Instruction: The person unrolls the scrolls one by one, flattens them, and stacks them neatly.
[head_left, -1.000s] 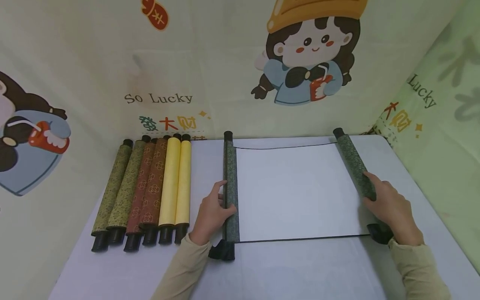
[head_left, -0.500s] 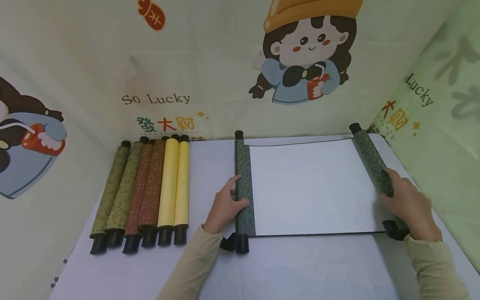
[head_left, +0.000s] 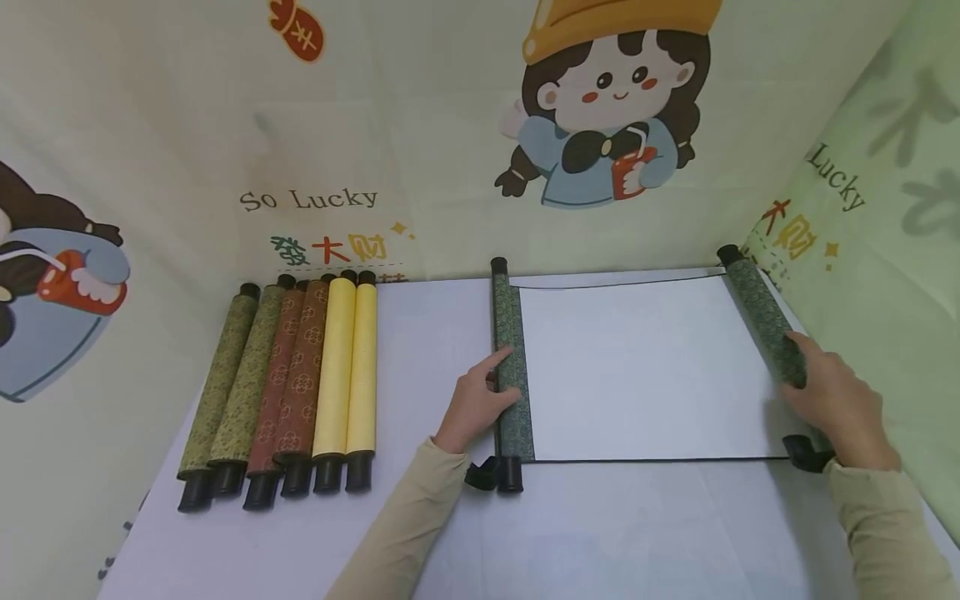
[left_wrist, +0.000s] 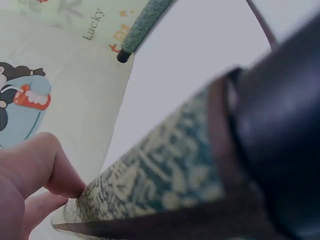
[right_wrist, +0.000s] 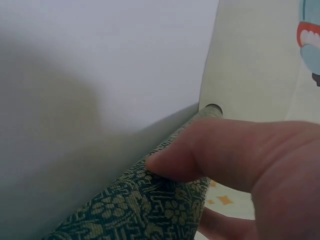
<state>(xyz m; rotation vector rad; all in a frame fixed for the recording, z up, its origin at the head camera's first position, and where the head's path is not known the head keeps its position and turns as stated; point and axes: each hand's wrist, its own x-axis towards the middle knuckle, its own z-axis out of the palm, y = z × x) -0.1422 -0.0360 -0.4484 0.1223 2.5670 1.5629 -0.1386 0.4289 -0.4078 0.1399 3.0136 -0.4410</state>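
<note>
In the head view a hanging scroll lies partly unrolled, its blank white paper (head_left: 645,375) spread between two green patterned ends. My left hand (head_left: 480,404) holds the left rod (head_left: 513,429), thumb on the near side and index finger farther up. The left wrist view shows its fingers (left_wrist: 37,160) against the green brocade (left_wrist: 155,175), with the black rod knob close to the camera. My right hand (head_left: 840,400) grips the thicker right roll (head_left: 761,300). In the right wrist view the thumb (right_wrist: 200,150) presses on that roll's brocade (right_wrist: 120,205); the other fingers are mostly hidden.
Several rolled scrolls lie side by side at left: olive green (head_left: 243,379), brown-red (head_left: 303,379) and yellow (head_left: 337,367), all with black knobs. A dark strap-like piece (head_left: 482,473) lies by the left rod's near end. A printed cloth (head_left: 442,150) hangs behind the white table (head_left: 600,533).
Both hands have moved right with the scroll and slightly away, the right roll nearing the table's right edge. The paper between the rods stays spread. The rolled scrolls at left stay put.
</note>
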